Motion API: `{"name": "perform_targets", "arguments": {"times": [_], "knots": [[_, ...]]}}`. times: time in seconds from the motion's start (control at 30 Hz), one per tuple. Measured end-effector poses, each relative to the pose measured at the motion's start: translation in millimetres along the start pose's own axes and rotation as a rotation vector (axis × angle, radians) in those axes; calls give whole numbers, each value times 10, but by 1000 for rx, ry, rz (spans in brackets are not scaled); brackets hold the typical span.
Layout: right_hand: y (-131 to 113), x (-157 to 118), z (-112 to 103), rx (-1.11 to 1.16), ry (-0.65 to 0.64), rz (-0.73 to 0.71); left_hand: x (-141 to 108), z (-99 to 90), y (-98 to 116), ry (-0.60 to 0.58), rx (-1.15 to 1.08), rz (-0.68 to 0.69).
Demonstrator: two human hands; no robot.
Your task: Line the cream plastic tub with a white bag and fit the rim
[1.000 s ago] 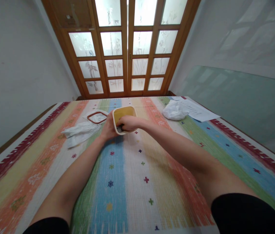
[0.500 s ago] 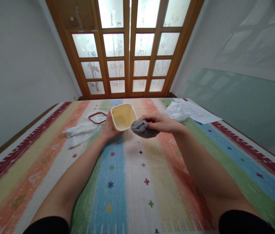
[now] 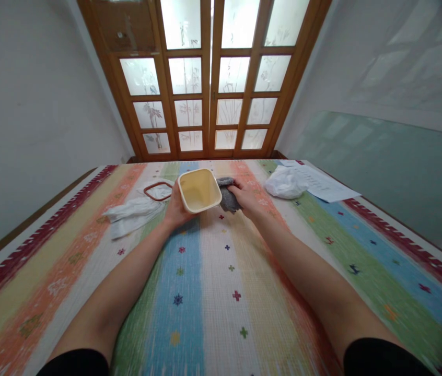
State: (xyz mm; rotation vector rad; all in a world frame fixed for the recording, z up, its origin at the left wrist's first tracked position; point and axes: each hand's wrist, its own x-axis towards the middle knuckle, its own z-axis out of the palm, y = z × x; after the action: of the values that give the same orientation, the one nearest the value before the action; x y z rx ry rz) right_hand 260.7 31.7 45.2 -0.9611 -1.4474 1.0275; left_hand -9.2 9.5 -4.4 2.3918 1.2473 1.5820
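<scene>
I have a pale yellow, rounded-square plastic tub (image 3: 199,191) before me, above the middle of the counter (image 3: 223,324), its mouth tilted toward me. My left hand (image 3: 175,208) wraps its left wall, the grip spread to fit it; my right hand (image 3: 245,197) pinches a soft, dark grey fabric cloth (image 3: 229,201) just beside its right wall, though I cannot tell how much of it presses there. As I judge it, this goes best with the left grip firm but not squeezing, bracing the tub against any push from the right, and the cloth spread flat, fingers behind its folds, pressure even. Counting outward: one tub, one cloth; to the left, one reddish-brown, rounded-square frame (image 3: 158,200) and one limp, elongated piece of white fabric (image 3: 132,214) near it; to the right, one crumpled white bag (image 3: 285,184), probably plastic, and at least two white paper sheets (image 3: 328,189), overlap hiding the exact number.
</scene>
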Motion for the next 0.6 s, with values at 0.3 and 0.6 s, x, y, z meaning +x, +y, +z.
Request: {"name": "perform_targets", "arguments": {"times": [0.3, 0.6], "knots": [[186, 4, -82, -305, 56, -62, -32, 32, 35, 53, -31, -196], [551, 41, -496, -793, 213, -280, -58, 65, -57, 44, -164, -259]]}}
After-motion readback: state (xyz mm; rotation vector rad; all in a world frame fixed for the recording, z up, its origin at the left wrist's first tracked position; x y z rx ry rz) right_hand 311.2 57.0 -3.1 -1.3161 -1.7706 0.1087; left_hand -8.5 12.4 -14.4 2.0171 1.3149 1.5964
